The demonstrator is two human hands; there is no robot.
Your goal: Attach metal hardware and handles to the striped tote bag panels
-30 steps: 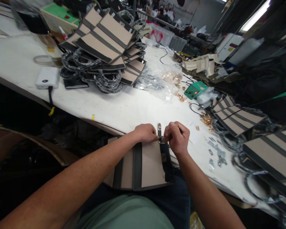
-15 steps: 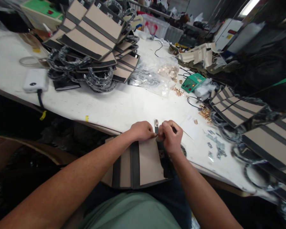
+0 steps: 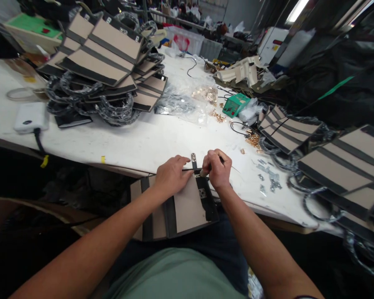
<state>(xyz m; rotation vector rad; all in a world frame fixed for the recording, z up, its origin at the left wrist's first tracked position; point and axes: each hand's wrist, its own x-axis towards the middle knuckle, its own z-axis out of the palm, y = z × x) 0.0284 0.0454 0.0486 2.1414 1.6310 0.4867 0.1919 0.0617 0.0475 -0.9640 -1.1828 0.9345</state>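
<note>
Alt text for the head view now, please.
Left hand rests spread on a beige-and-black panel at a white table's edge; right hand grips a partly hidden small tool by its black strip. Beyond: stacked similar panels, green box, loose gold-coloured pieces.

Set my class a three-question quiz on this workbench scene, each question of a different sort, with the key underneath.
1. Which hand rests on the beige panel?
A) left hand
B) right hand
C) neither

2. True or false: the small green box stands on the table.

3. Fill in the colour: the bit of tape at the table's near edge is ____.

Key: 1 A; 2 true; 3 yellow.
</note>
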